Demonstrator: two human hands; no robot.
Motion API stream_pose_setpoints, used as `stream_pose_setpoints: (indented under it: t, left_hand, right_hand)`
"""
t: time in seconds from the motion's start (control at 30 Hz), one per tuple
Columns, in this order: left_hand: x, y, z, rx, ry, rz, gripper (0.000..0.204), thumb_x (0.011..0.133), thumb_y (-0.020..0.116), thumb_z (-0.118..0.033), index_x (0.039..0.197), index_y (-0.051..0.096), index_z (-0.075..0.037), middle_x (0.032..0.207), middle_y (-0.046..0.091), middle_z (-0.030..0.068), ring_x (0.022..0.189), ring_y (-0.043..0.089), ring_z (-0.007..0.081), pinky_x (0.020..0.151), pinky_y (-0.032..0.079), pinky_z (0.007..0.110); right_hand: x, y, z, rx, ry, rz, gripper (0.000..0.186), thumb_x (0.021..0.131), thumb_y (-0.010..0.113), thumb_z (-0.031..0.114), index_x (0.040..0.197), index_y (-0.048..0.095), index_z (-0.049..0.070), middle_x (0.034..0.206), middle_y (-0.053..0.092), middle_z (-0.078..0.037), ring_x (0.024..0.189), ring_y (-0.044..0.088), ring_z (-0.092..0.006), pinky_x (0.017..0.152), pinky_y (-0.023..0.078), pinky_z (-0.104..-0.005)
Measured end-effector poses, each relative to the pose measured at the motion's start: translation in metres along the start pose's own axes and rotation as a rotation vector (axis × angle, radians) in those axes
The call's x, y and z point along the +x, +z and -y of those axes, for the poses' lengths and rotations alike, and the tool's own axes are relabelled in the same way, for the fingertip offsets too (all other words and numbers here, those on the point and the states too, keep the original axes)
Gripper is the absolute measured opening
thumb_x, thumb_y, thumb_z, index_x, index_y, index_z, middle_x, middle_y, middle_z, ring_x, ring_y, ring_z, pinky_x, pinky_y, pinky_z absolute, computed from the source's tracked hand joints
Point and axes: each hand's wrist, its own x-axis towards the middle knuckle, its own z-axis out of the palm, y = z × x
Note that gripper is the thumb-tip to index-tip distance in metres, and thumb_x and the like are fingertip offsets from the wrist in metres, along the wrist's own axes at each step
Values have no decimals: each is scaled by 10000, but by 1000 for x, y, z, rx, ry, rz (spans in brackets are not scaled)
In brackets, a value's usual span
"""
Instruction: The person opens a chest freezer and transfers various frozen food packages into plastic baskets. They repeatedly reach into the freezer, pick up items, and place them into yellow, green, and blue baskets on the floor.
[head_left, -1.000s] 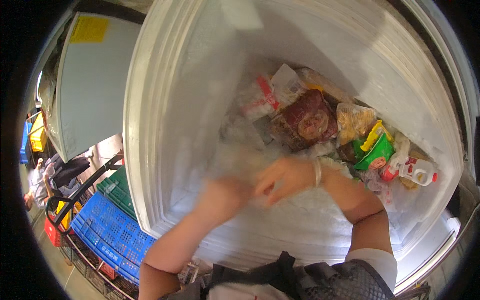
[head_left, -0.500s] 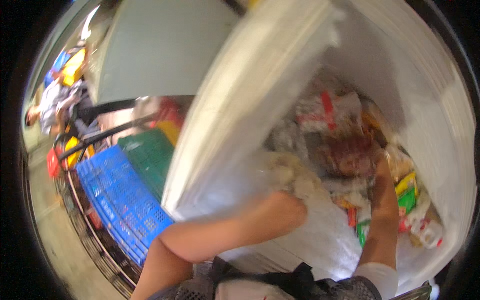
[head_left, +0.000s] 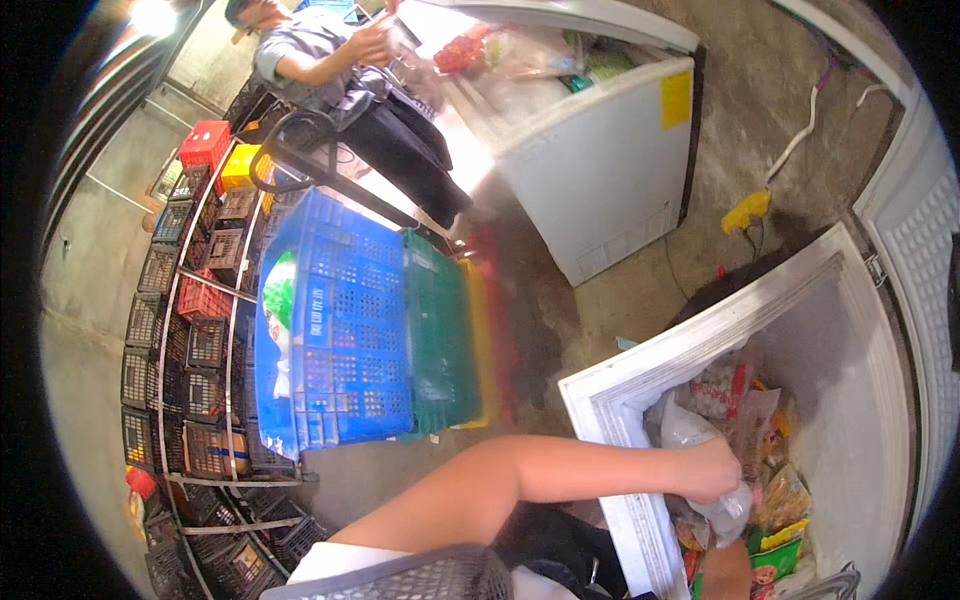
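My left hand (head_left: 712,470) is closed on a clear plastic bag (head_left: 690,425) with pale contents, inside the open white chest freezer (head_left: 655,372). My left arm reaches across the freezer's near rim. From below, my right hand (head_left: 735,565) comes in beside the same bag; its fingers are hidden. Around them lie several packs of frozen food: a bag with red markings (head_left: 720,388), a clear bag of brownish pieces (head_left: 785,498) and a green and yellow packet (head_left: 780,560).
Left of the freezer stand a blue crate (head_left: 350,330) and a green crate (head_left: 440,330). Another open white freezer (head_left: 610,165) is at the back, with a person (head_left: 350,90) beside it. Racks of black crates (head_left: 205,340) line the left. A yellow power strip (head_left: 745,212) has cables.
The view has swung left and up, showing the second freezer and the person nearer. My left hand has moved further into the freezer and now grips a bag.
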Motion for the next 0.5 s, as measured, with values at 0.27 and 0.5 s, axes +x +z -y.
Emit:
stream_pose_setpoints:
  t: [0.27, 0.5]
  left_hand:
    - [-187, -151, -87, -369, -27, -702, 186, 733, 572, -105, 896, 604, -22, 705, 573, 114, 634, 566, 286, 578, 464, 382]
    - [-417, -228, -178, -849, -587, -1579, 129, 840, 535, -92, 889, 626, -14, 727, 591, 2, 615, 493, 61, 539, 409, 242]
  right_hand:
    - [-104, -106, -58, 531, -252, -326, 132, 674, 617, 61, 802, 639, 39, 767, 624, -97, 687, 598, -190, 640, 491, -312]
    - [-242, -196, -58, 683, -49, -237, 153, 571, 593, -45, 708, 646, -4, 549, 572, -59, 470, 532, -142, 430, 443, -299]
